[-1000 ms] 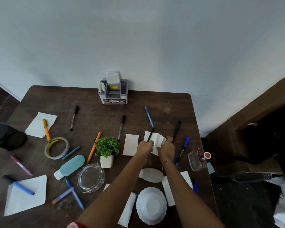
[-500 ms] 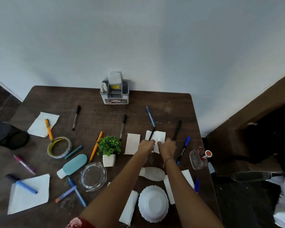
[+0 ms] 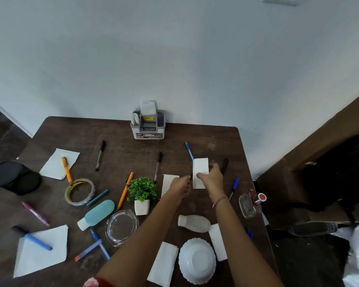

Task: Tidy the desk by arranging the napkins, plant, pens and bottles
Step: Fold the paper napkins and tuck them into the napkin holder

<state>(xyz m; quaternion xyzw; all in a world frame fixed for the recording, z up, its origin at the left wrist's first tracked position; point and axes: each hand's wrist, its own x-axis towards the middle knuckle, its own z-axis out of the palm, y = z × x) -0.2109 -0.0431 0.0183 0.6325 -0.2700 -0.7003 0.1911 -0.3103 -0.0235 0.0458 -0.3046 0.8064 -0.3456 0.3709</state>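
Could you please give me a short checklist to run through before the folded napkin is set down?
1. Grip on napkin: ok, right hand pinches its lower half.
2. Fold: ok, it shows as a narrow rectangle.
3. Left hand free: cannot tell, its fingers are curled beside the napkin.
4. Second napkin ready to stack on: not ok, the left hand hides its right edge.
5. Room in organizer: cannot tell, something white already stands in it.
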